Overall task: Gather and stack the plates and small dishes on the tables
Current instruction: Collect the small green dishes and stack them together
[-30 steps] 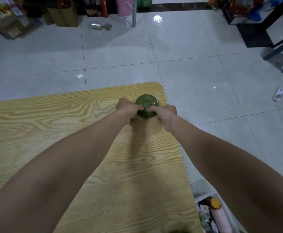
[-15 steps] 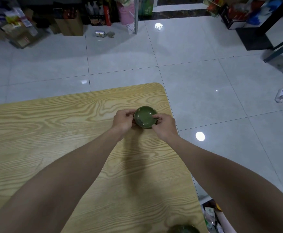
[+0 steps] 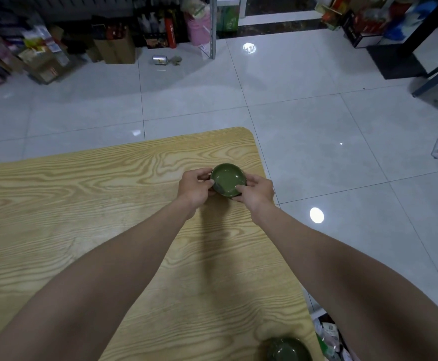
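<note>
While left hand [image 3: 195,187] and right hand [image 3: 258,190] each pinch the dish [image 3: 227,179] rim between them, fingers curled, bench [image 3: 253,157] edge sits just right: shallow pinch may slip, dish goes over.

Glossy grey tile floor [image 3: 303,105], wooden table [image 3: 87,204], cluttered boxes [image 3: 43,61]

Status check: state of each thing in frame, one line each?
dish: mouth up, held between both hands over the table's far right corner; lifted or resting, cannot tell.
left hand: fingers grip dish's left rim.
right hand: fingers grip dish's right rim.
second dish: upright on table at near edge, untouched, partly cut off.
can: lying on its side on the floor.
</note>
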`<state>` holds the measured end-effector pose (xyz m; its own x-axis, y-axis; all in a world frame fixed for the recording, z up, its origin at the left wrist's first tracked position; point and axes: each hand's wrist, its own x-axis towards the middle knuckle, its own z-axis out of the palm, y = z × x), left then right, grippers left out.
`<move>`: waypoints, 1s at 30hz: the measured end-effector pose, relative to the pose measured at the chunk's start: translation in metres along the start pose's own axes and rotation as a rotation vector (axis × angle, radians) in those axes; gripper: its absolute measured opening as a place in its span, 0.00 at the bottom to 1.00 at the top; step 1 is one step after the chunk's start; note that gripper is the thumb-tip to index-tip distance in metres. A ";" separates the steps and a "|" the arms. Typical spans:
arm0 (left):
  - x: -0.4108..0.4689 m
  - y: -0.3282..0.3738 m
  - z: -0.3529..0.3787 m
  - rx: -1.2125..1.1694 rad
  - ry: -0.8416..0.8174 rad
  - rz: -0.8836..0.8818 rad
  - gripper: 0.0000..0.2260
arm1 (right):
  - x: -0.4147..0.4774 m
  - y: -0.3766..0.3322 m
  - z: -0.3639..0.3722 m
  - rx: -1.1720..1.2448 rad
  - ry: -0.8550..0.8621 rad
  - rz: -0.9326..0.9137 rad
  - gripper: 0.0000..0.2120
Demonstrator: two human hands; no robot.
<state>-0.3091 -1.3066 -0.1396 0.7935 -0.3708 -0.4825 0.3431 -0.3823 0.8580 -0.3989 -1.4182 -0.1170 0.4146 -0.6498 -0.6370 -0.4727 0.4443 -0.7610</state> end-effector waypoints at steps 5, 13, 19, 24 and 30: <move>-0.027 0.015 -0.006 0.030 0.006 0.025 0.12 | -0.028 -0.008 -0.012 0.009 0.044 -0.019 0.19; -0.109 0.024 -0.016 0.118 -0.062 0.125 0.11 | -0.113 0.004 -0.053 0.130 0.139 -0.085 0.18; -0.187 -0.018 -0.019 0.142 -0.165 0.118 0.11 | -0.189 0.059 -0.091 0.235 0.303 -0.051 0.16; -0.238 -0.056 -0.017 0.206 -0.249 0.068 0.12 | -0.238 0.098 -0.121 0.285 0.391 -0.016 0.18; -0.273 -0.083 0.006 0.257 -0.298 0.050 0.15 | -0.266 0.124 -0.159 0.322 0.433 -0.011 0.17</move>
<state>-0.5574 -1.1783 -0.0799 0.6127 -0.6089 -0.5039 0.1410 -0.5431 0.8277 -0.6918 -1.2884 -0.0221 0.0271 -0.8202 -0.5714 -0.1799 0.5582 -0.8099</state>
